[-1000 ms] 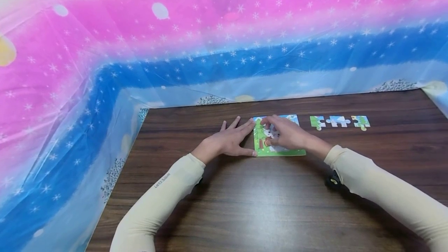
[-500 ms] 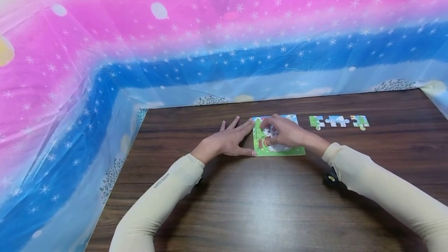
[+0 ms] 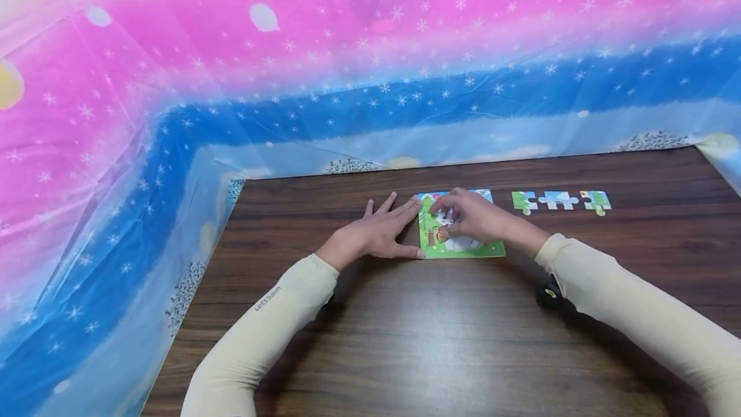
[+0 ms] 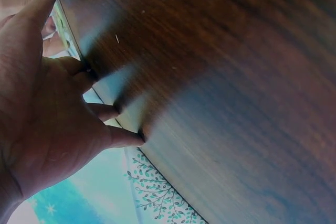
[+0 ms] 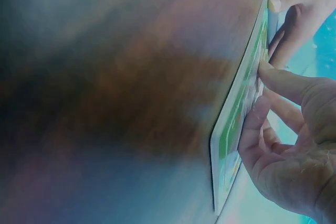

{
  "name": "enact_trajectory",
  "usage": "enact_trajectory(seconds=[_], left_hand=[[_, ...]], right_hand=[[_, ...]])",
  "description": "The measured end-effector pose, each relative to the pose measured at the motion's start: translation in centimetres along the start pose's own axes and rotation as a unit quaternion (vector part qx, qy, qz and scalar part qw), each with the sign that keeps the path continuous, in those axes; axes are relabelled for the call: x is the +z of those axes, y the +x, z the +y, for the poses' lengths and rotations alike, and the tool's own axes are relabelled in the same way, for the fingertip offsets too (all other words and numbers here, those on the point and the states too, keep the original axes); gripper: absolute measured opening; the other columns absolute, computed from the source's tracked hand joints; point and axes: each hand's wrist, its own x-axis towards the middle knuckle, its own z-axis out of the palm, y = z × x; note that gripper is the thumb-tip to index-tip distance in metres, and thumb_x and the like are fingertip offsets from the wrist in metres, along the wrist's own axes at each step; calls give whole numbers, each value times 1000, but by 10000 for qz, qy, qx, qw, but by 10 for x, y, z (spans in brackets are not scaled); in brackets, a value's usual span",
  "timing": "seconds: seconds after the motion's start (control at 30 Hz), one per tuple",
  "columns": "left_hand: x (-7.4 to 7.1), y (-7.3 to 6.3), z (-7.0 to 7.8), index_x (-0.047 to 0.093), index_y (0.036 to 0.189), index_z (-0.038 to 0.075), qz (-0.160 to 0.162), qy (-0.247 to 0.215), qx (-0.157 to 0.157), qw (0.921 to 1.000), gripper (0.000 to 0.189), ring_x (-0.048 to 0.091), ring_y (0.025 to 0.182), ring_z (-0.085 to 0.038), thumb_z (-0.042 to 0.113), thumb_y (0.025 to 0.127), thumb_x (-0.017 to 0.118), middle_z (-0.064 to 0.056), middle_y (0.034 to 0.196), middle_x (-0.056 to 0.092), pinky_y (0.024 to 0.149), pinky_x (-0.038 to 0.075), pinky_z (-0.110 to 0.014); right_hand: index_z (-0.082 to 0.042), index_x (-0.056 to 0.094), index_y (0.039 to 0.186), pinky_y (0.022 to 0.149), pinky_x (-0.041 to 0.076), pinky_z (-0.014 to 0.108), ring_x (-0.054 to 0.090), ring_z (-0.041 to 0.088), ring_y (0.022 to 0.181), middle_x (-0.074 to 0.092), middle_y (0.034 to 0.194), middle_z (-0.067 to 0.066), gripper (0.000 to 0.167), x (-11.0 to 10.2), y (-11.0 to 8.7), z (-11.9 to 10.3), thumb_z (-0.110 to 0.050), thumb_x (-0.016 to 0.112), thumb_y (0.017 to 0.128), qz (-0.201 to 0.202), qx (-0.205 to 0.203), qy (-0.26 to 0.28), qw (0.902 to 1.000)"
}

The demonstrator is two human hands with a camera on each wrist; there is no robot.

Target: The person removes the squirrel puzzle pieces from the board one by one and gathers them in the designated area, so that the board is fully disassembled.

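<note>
flat, squarish green-and-blue picture puzzle [image 3: 470,250] beneath the right hand [image 3: 476,216]
left hand [image 3: 379,235], spread, touches its left edge; right hand's fingers bend over it, pinch unclear, nearer three loose blue-green jigsaw pieces [image 3: 558,200].

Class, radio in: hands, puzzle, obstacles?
Left hand at left edge of jigsaw puzzle. Right hand touching it, hiding part. Three loose pieces to the right, clear.

- I spread the fingers [image 4: 126,137] of my left hand [image 4: 47,114], their tips down on the dark brown wood table [image 4: 231,61].
- My thumb [image 4: 39,6] points up, its tip at the edge of a pale, greenish board [image 4: 65,32], mostly hidden.
- Behind my thumb, part of my right hand [image 4: 13,1] shows.
- Below lies blue-white cloth [image 4: 100,179], printed with leafy branches and a white snowflake.
</note>
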Motion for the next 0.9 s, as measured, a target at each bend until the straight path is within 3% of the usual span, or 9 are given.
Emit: enact_trajectory(seconds=[0.27,0.53,0.73,0.9], left_hand=[[1,0,0,-3,172,32,26,-5,-20,10000,104,-10,168,-31,75,97,55,10,180,-6,131,-3,-69],[1,1,-1,-3,172,32,46,19,-16,10000,104,-9,168,-32,75,97,56,11,180,-6,131,-2,-70],[-1,0,1,-3,172,31,0,-36,-2,10000,104,-10,168,-32,75,98,55,10,180,-6,131,-4,-69],[0,-1,1,-3,172,30,4,-99,46,9999,104,-11,167,-31,72,98,57,9,180,-6,130,-5,-70]], right_hand=[[-13,73,133,79,59,36,67,26,106,62,126,14,41,-1,2,2,-16,83,93,-64,-115,-110,9999],[-11,75,130,76,55,34,63,19,96,65,118,11,41,1,-1,5,-16,85,90,312,-218,-173,9991],[-11,74,132,72,54,32,64,19,93,67,118,10,44,-7,-21,12,-14,84,89,776,-223,-152,9966],[-10,73,134,73,56,32,66,22,97,68,121,11,45,-22,-48,25,-18,84,92,1147,51,-249,9931]])
